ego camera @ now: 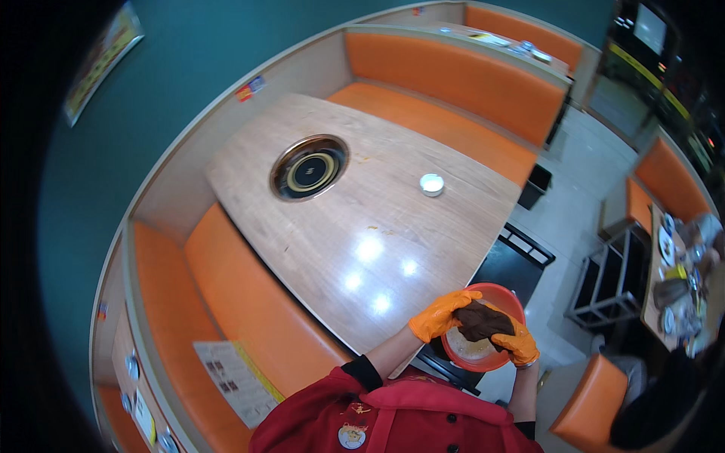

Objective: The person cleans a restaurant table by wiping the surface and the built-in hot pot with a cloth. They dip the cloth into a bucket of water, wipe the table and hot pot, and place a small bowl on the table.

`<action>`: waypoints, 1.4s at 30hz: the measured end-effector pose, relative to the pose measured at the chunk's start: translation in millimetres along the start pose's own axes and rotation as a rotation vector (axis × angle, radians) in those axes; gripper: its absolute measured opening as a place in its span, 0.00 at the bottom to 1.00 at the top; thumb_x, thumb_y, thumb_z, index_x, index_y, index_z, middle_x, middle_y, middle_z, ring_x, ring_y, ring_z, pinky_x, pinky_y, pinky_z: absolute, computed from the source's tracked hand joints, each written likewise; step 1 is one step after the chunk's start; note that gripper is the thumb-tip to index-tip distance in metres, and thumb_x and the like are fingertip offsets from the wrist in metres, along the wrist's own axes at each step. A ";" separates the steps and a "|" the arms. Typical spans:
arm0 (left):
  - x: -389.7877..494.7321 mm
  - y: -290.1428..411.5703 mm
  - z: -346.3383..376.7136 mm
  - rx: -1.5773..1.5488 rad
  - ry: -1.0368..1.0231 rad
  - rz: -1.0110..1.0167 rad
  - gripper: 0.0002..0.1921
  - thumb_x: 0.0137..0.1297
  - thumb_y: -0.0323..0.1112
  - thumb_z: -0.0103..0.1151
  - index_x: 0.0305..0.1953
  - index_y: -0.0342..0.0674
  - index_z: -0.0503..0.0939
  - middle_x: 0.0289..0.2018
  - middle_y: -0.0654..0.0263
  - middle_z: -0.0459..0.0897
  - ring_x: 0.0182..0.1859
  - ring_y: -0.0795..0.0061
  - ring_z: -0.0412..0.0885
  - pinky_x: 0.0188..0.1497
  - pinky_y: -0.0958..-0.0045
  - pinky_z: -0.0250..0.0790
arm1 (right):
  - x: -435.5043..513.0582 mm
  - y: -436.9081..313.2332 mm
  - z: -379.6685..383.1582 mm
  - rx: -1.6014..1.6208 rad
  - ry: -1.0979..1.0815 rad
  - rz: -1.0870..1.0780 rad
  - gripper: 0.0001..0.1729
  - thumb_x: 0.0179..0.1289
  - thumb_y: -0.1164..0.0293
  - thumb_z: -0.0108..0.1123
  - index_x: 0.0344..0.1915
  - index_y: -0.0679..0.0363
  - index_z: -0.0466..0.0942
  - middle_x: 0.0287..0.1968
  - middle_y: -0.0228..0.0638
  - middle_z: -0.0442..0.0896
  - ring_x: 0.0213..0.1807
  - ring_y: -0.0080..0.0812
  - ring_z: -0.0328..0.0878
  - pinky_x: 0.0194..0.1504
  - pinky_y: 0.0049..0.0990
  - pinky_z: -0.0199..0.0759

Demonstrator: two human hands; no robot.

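Both my hands wear orange rubber gloves and grip a dark brown cloth [482, 321]. My left hand [444, 317] holds the cloth's left end, and my right hand [515, 341] holds its right end. Beneath the cloth is a red plastic basin [510, 300] with cloudy, foamy liquid in it. The basin sits beside the near right corner of a wood-topped table [340, 238]. On that table are a small white bowl [431, 185], a round inset cooker [310, 170] and several brownish stains.
Orange bench seats [255, 294] flank the table. A printed sheet [238, 382] lies on the near bench. To the right are a black bin [534, 187], a metal rack [609, 283] and a table crowded with dishes [651, 306]. Another person in dark clothing [662, 396] is at the lower right.
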State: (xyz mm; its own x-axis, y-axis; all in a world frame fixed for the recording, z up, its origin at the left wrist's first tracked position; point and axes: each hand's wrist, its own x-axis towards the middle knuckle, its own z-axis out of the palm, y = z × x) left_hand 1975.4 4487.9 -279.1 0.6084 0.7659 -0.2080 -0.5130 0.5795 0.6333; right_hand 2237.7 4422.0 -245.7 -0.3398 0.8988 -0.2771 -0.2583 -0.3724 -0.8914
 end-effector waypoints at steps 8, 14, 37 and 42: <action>1.8 -11.7 -73.9 0.134 -0.053 -0.238 0.25 0.84 0.51 0.52 0.64 0.35 0.82 0.59 0.62 0.87 0.50 0.80 0.86 0.41 0.78 0.79 | -22.5 48.8 64.7 -0.140 0.481 -0.036 0.23 0.73 0.69 0.71 0.63 0.68 0.82 0.56 0.35 0.89 0.53 0.28 0.84 0.57 0.26 0.78; -24.3 22.7 -41.2 0.145 -0.017 -0.553 0.28 0.84 0.56 0.52 0.62 0.34 0.82 0.57 0.61 0.88 0.53 0.77 0.87 0.48 0.75 0.82 | -37.7 72.0 94.2 -0.596 0.791 0.005 0.20 0.73 0.57 0.71 0.51 0.64 0.88 0.40 0.37 0.92 0.39 0.27 0.85 0.44 0.31 0.80; -82.2 308.4 -262.5 0.412 -0.001 -0.515 0.16 0.77 0.51 0.64 0.44 0.45 0.82 0.30 0.75 0.77 0.26 0.87 0.69 0.23 0.79 0.56 | 127.4 172.1 267.8 -1.104 0.923 -0.180 0.17 0.78 0.63 0.64 0.59 0.61 0.85 0.54 0.41 0.88 0.53 0.39 0.85 0.55 0.35 0.78; -92.7 337.6 -288.4 0.566 0.084 -0.607 0.17 0.78 0.53 0.63 0.46 0.45 0.83 0.31 0.71 0.77 0.28 0.87 0.69 0.25 0.78 0.58 | 167.1 108.1 332.7 -0.736 0.799 -0.138 0.17 0.77 0.66 0.65 0.56 0.67 0.86 0.50 0.40 0.91 0.49 0.31 0.86 0.54 0.31 0.79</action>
State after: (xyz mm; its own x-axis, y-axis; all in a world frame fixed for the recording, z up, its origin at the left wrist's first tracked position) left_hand 1571.2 4692.9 -261.0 0.6224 0.3968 -0.6747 0.2849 0.6880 0.6674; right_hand 1852.1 4455.0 -269.0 0.4042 0.9117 -0.0739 0.4447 -0.2665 -0.8551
